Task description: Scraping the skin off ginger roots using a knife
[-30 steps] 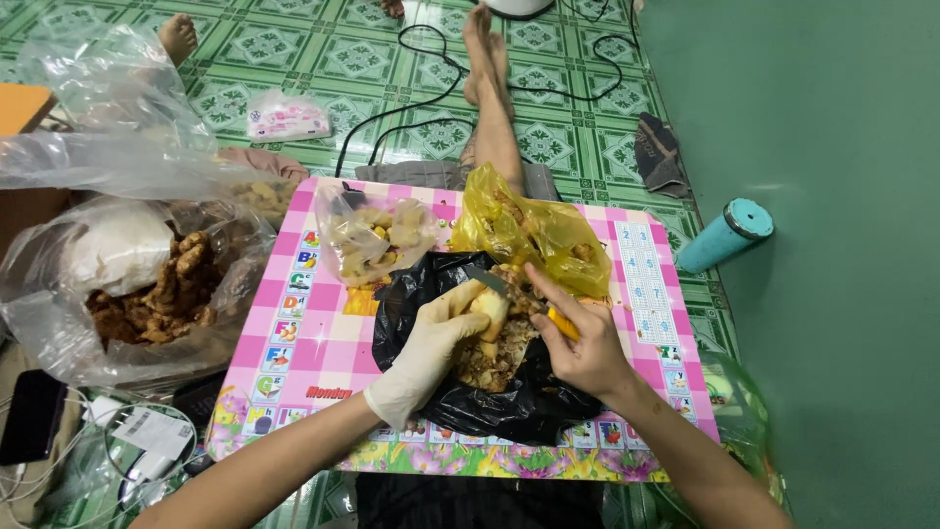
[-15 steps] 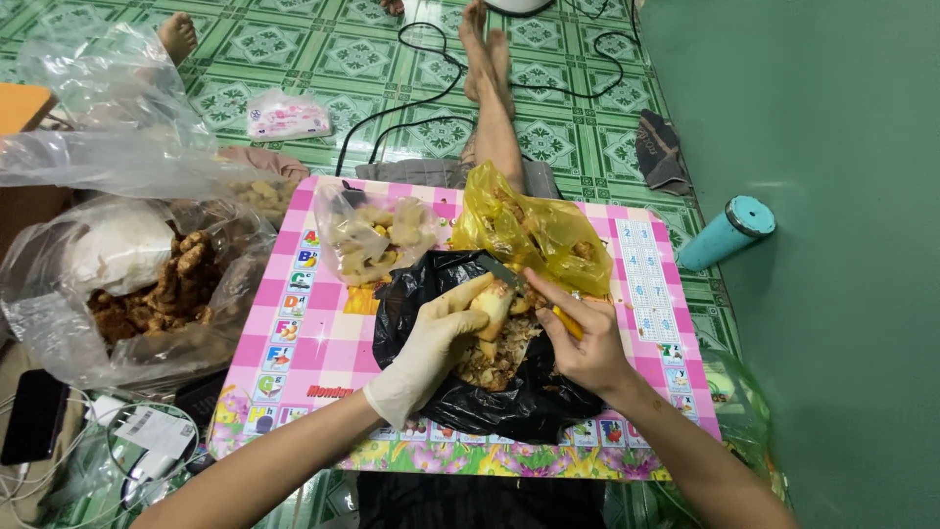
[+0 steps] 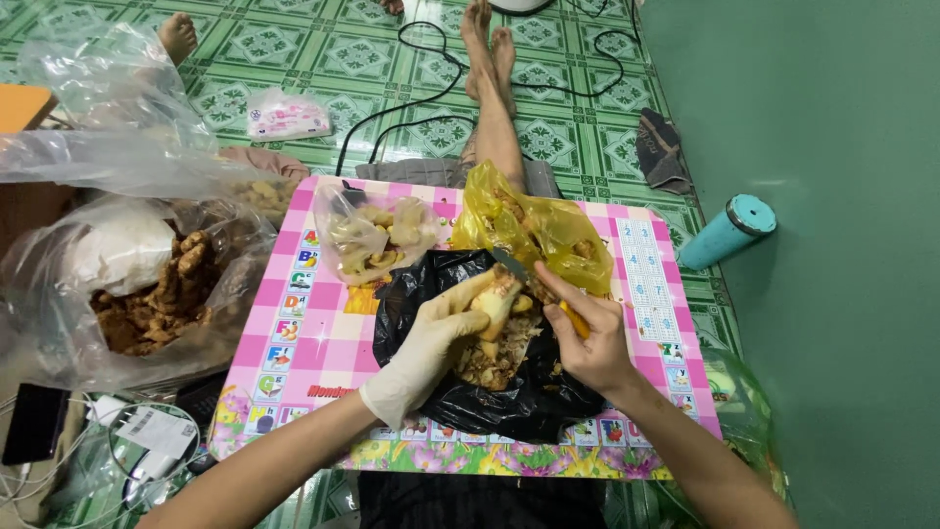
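Ginger piece (image 3: 494,299) in gloved left hand (image 3: 431,343), knife (image 3: 534,279) in right hand (image 3: 587,338)

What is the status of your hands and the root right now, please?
Left hand gloved, holding ginger root. Right hand bare, knife against it. Black bag beneath.

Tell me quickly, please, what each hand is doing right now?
Left hand: gloved, closed on a ginger piece.
Right hand: bare, closed on a knife.

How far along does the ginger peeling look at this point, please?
Done: peeled pieces fill the clear bag; peelings lie on the black bag. In hand: the gloved left hand holds a ginger piece while the right hand scrapes with a knife. Left: the big bag of unpeeled ginger.
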